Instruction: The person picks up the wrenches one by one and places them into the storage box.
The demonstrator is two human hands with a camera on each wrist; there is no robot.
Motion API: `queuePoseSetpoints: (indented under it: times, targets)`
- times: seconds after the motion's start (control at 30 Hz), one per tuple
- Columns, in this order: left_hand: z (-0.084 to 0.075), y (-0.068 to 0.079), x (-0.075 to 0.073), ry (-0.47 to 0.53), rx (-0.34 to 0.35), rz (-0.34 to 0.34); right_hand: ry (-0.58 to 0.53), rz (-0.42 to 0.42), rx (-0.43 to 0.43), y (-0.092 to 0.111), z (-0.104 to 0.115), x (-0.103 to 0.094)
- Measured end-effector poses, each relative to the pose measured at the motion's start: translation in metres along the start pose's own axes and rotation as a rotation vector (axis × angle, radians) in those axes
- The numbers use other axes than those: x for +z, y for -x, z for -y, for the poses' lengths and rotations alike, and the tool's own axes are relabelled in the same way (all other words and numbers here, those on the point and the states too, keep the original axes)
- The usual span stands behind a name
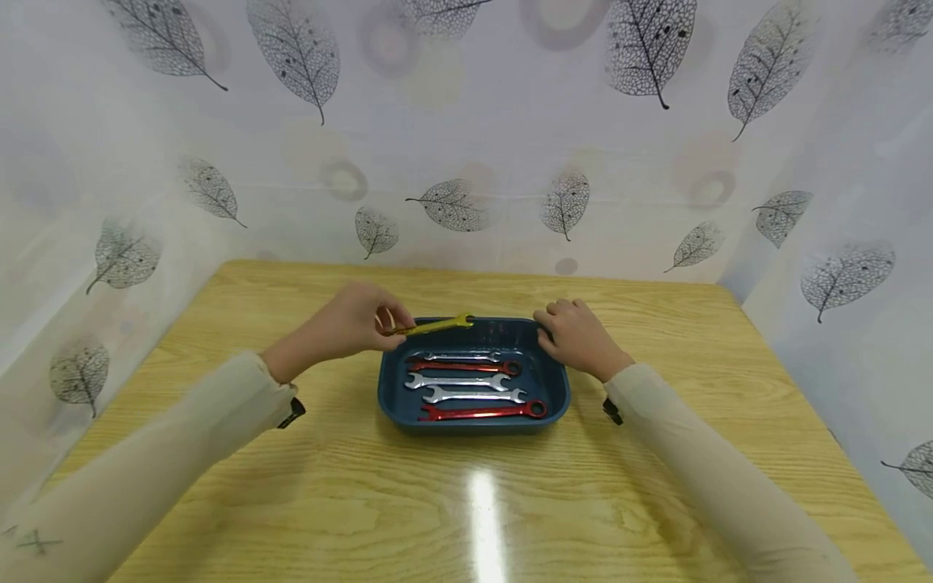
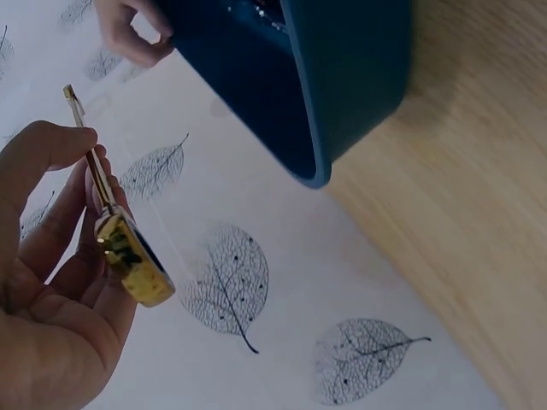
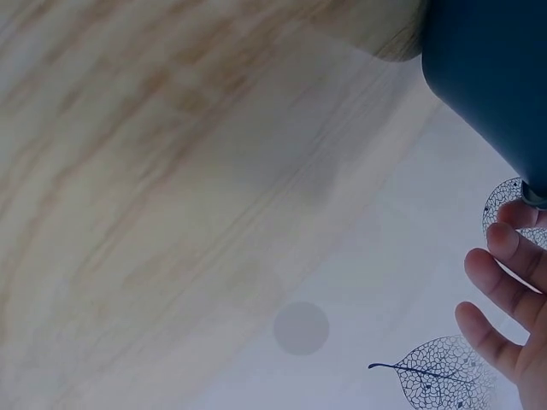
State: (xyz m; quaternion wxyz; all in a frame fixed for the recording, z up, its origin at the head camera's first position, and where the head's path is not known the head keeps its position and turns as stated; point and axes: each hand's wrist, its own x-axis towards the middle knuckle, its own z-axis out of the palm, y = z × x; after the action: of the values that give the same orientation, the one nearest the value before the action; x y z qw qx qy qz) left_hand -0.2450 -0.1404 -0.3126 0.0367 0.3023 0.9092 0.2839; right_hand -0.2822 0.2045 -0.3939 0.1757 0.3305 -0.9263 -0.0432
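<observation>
Between thumb and fingers, my left hand [image 1: 362,320] pinches a gold combination wrench [image 1: 440,325]. The wrench is raised at the back left of a blue plastic tray [image 1: 474,429], its open end pointing right; its thicker end shows in the left wrist view [image 2: 137,265]. My right hand [image 1: 579,336] grips the tray's back right corner at the rim, with the other fingers spread outside in the right wrist view [image 3: 504,282]. Inside the tray, several wrenches lie roughly parallel: a red one [image 1: 481,413] nearest the front, silver ones [image 1: 459,380] in the middle, another red one [image 1: 466,367] behind.
The tray stands on a wood-grain table [image 1: 350,502], which has a bright light reflection in front. A pale curtain [image 1: 496,146] with leaf prints hangs behind the table and at both sides.
</observation>
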Motion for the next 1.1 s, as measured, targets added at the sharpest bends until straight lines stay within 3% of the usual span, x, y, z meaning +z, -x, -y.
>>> queuePoseSetpoints:
  times: [0.5,1.1]
  targets:
    - [-0.01,-0.021,0.035,0.066,0.037,0.103,0.018,-0.003,0.001,0.0,0.001,-0.002]
    - [-0.028,-0.048,0.061,0.01,0.073,0.204,0.016,0.002,-0.001,0.0,0.002,-0.003]
